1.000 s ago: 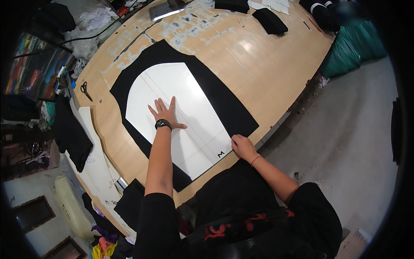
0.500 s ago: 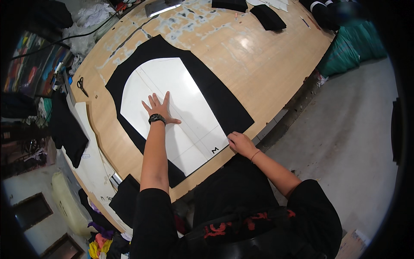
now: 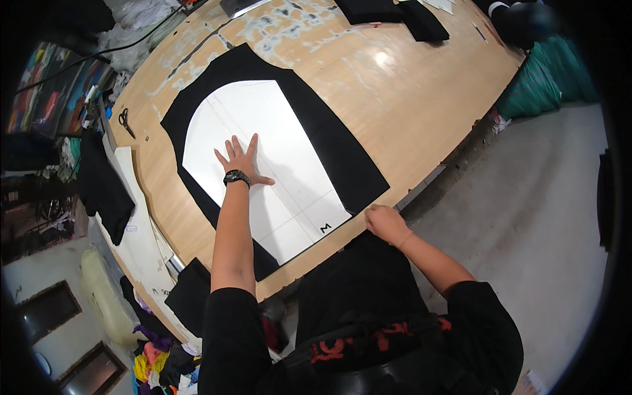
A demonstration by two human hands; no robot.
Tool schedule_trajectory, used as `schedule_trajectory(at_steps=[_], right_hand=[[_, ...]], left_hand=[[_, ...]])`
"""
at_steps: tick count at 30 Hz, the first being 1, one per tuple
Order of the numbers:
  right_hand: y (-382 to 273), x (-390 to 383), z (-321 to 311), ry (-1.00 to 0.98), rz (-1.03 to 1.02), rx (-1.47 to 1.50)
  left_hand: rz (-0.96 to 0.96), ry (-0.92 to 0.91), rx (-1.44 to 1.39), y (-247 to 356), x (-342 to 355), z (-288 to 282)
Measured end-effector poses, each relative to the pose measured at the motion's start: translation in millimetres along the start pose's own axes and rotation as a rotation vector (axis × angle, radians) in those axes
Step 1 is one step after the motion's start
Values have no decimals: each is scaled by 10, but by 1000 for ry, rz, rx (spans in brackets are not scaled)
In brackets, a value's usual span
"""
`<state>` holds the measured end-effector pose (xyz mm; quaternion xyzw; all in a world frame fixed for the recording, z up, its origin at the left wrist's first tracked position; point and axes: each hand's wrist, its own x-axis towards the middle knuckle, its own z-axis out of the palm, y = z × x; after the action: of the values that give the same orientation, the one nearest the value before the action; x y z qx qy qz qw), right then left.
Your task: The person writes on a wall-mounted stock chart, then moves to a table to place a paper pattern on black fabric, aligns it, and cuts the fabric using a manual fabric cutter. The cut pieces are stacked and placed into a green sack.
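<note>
I see the left hand flat with fingers spread on the white template, which lies on black cloth near the tabletop's front edge. The right hand's fingers curl just beside the template's lower corner; I can't tell whether they pinch anything. I judge the template light, stiff and slippery, best taken by opposite edges; the cloth looks soft and floppy.
</note>
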<state>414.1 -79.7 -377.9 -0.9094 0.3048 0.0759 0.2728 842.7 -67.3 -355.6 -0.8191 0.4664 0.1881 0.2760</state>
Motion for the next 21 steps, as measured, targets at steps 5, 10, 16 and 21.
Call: schedule_trajectory(at_steps=[5,10,16,21], right_hand=[[5,-202,-240,13,113,134],[-379,4,-155,164,31,386],[-1371,245,384,74,-134,599],[-2230,462,1192,19,-14,722]], left_hand=[[16,2,-13,-8,-7,12],[28,87,-42,-40,-94,98],[58,167,-273,-251,-203,366],[122,236,-308,-313,-162,532]])
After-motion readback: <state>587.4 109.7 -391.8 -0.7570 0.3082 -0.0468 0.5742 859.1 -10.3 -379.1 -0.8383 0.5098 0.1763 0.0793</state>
